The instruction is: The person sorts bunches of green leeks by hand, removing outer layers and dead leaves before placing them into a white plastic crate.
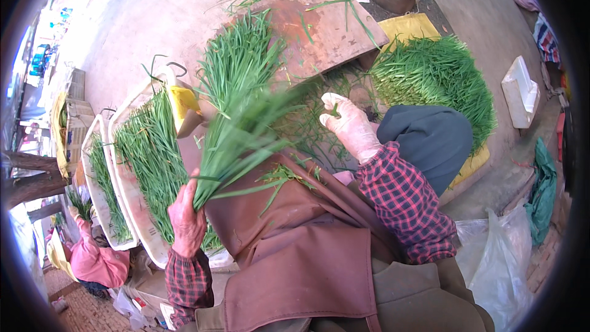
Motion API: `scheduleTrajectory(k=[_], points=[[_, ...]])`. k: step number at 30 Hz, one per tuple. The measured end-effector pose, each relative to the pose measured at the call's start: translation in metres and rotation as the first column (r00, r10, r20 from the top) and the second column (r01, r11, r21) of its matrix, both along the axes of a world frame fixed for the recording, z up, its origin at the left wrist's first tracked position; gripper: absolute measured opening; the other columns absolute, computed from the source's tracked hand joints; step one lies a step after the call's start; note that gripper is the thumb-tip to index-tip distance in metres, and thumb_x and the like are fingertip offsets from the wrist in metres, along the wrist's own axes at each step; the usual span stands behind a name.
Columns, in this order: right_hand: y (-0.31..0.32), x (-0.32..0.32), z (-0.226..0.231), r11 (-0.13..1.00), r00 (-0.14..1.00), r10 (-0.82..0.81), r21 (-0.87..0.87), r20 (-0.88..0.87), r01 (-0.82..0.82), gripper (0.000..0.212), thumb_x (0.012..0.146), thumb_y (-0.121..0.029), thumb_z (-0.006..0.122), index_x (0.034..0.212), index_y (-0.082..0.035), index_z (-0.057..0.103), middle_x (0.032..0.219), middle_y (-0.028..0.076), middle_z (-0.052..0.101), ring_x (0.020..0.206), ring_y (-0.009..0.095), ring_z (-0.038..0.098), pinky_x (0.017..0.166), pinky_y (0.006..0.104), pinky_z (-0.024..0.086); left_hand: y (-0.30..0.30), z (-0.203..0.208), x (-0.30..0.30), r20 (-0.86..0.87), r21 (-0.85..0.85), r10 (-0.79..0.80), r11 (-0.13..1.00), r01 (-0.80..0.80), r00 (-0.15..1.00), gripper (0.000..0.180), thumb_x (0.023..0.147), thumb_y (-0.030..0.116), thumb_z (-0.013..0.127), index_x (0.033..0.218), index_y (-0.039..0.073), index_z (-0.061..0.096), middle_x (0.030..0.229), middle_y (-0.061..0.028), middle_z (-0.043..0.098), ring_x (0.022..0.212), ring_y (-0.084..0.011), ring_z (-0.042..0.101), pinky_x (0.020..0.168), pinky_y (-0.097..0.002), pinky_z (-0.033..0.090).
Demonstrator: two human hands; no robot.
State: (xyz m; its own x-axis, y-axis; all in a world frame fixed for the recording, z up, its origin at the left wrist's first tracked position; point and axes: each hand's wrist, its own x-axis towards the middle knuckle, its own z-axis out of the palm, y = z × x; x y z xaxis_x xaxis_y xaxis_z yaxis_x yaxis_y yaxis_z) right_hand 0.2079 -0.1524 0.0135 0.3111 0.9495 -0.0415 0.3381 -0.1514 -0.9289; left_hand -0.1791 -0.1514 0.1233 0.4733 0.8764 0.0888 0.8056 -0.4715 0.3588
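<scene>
My left hand (186, 218) is bare and grips a bunch of long green chives (236, 126) by its lower end; the leaves fan up and away, blurred. My right hand (350, 124), in a thin pale glove, pinches a small green bit of leaf above my knee. A brown apron (295, 240) covers my lap, with a few loose green leaves lying on it. Both sleeves are red and black check.
Two white trays (126, 178) at my left hold laid-out chives. A wooden board (319, 24) lies ahead with more chives on it. A large heap of chives (439, 80) rests on yellow sheeting at right. Another person in pink (92, 258) crouches at lower left. Plastic bags (498, 258) sit at lower right.
</scene>
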Motion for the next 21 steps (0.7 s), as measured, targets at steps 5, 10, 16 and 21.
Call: scheduleTrajectory(k=[5, 10, 16, 21], points=[[0.0, 0.023, 0.031, 0.986, 0.995, -0.096, -0.133, 0.041, 0.101, 0.027, 0.088, -0.014, 0.068, 0.112, -0.002, 0.07, 0.098, 0.011, 0.073, 0.086, 0.019, 0.067, 0.081, 0.0313, 0.052, 0.019, -0.007, -0.001, -0.328, 0.424, 0.007, 0.895, 0.141, 0.944, 0.073, 0.07, -0.009, 0.057, 0.14, 0.006, 0.054, 0.087, -0.0129, 0.058, 0.064, -0.0276, 0.058, 0.055, -0.0373, 0.048], [-0.004, 0.014, 0.042, 0.986, 0.932, -0.139, 0.038, -0.335, 0.16, 0.02, 0.092, -0.008, 0.068, 0.11, -0.001, 0.07, 0.097, 0.005, 0.074, 0.086, 0.009, 0.065, 0.078, 0.0249, 0.052, 0.013, -0.013, -0.001, -0.325, 0.443, -0.005, 0.883, 0.157, 0.946, 0.068, 0.07, -0.007, 0.059, 0.136, 0.006, 0.058, 0.088, -0.0129, 0.06, 0.068, -0.0267, 0.061, 0.058, -0.0354, 0.051], [-0.011, -0.001, 0.087, 0.994, 0.878, -0.081, 0.029, -0.473, 0.107, 0.017, 0.093, -0.005, 0.064, 0.109, -0.001, 0.07, 0.094, 0.005, 0.072, 0.076, 0.01, 0.065, 0.073, 0.027, 0.053, 0.007, -0.014, -0.002, -0.399, 0.429, 0.012, 0.886, 0.175, 0.917, 0.064, 0.071, -0.004, 0.061, 0.134, 0.007, 0.06, 0.088, -0.012, 0.06, 0.068, -0.0246, 0.061, 0.058, -0.0346, 0.051], [-0.002, -0.025, 0.115, 0.918, 0.922, 0.382, 0.146, -0.067, -0.369, 0.019, 0.093, -0.003, 0.064, 0.111, 0.002, 0.07, 0.089, 0.006, 0.066, 0.075, 0.009, 0.064, 0.066, 0.023, 0.052, 0.006, -0.011, 0.003, -0.458, 0.445, -0.028, 0.858, 0.256, 0.889, 0.06, 0.074, 0.001, 0.061, 0.134, 0.01, 0.061, 0.089, -0.0106, 0.059, 0.067, -0.0219, 0.057, 0.057, -0.033, 0.049]])
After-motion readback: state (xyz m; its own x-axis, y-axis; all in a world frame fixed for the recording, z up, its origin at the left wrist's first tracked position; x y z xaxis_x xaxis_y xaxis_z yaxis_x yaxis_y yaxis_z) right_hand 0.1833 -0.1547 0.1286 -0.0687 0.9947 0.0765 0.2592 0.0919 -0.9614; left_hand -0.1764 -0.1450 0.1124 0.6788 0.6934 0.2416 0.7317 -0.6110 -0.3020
